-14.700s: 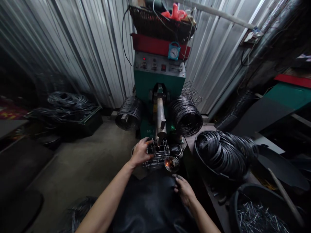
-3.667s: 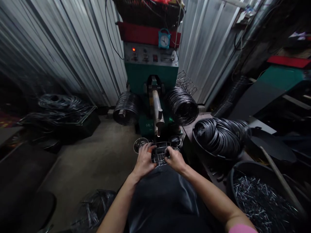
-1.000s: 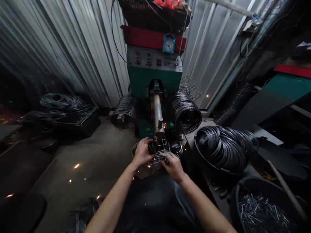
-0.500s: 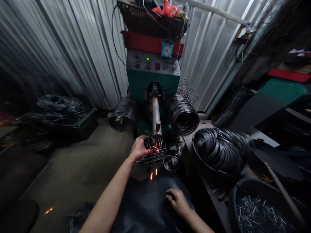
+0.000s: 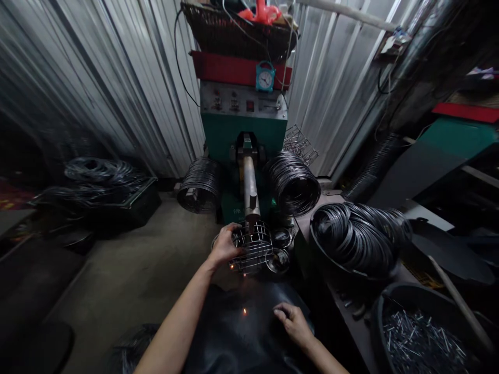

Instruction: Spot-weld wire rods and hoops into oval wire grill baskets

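My left hand [image 5: 225, 246] grips the left side of a small wire basket [image 5: 255, 248] made of welded metal rods. The basket sits at the lower end of a cylindrical metal arm [image 5: 250, 182] on a green spot welder [image 5: 218, 127]. Where the two meet is partly hidden by the wires. A few orange sparks fall below the basket. My right hand [image 5: 294, 324] is over the dark apron [image 5: 230, 337] on my lap, apart from the basket. Its fingers are curled with thumb and forefinger together; anything between them is too small to name.
Wire-ring bundles [image 5: 294, 184] flank the welder. To the right, a tub of wire rings [image 5: 354, 239] and a bucket of short metal rods [image 5: 421, 337] stand close by. Small metal bowls [image 5: 278, 259] sit beside the basket. At left is a crate of wire coils [image 5: 128, 205].
The bright glow at the welding point is gone and the welder's green light is off. The basket has shifted slightly right and turned in my left hand. My right hand has barely moved.
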Tool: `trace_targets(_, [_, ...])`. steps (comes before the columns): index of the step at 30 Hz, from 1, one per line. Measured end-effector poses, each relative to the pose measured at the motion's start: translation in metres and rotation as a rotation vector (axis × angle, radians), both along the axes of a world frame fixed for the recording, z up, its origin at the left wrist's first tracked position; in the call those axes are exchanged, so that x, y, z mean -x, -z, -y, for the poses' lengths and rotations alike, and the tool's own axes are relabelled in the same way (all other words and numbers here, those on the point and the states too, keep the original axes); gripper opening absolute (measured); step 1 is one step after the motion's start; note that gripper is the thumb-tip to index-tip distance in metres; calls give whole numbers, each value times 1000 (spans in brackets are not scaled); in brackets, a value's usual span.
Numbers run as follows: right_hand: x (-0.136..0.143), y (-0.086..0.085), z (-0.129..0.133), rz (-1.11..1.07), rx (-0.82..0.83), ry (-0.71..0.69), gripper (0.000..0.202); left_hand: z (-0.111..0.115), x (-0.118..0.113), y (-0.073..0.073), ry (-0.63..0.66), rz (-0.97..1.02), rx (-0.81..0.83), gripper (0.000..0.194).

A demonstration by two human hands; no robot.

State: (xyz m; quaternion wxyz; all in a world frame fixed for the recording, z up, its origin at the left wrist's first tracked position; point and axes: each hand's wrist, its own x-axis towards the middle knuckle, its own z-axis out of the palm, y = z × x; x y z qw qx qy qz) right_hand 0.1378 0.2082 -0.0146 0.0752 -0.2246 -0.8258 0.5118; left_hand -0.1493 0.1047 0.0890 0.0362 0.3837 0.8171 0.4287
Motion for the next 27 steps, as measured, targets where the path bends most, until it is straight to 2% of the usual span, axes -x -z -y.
trace_targets(4, [0, -4, -4, -24, -3, 14, 47, 0, 0, -2, 3, -7, 36, 66])
trace_targets(6, [7, -15, -12, -61, -33, 20, 43, 2, 0, -2, 8, -5, 41, 65])
trace_targets(8, [24, -34, -25, -143, -101, 17, 37, 6, 3, -2, 49, 0, 33, 67])
trace_targets(11, [70, -74, -54, -321, -267, -16, 28, 10, 15, -8, 175, 103, 14, 77])
trace_targets(13, [113, -101, -75, -378, -376, -48, 25, 8, 27, -15, 229, 236, -4, 73])
trace_targets(15, [158, -123, -93, -347, -464, -87, 23, 0, 40, -24, 201, 313, 19, 57])
trace_targets(17, [199, -137, -104, -205, -485, -181, 20, -9, 51, -29, 138, 283, 134, 51])
trace_targets(19, [229, -141, -110, -45, -447, -293, 18, -17, 59, -30, 104, 222, 268, 49])
trace_targets(21, [248, -138, -112, 39, -404, -361, 17, -24, 64, -26, 89, 187, 342, 44])
trace_targets(24, [262, -129, -113, 36, -389, -342, 16, -36, 66, -20, 15, 155, 360, 37])
trace_targets(27, [270, -122, -115, 14, -385, -269, 18, -46, 71, -21, -82, 103, 343, 34])
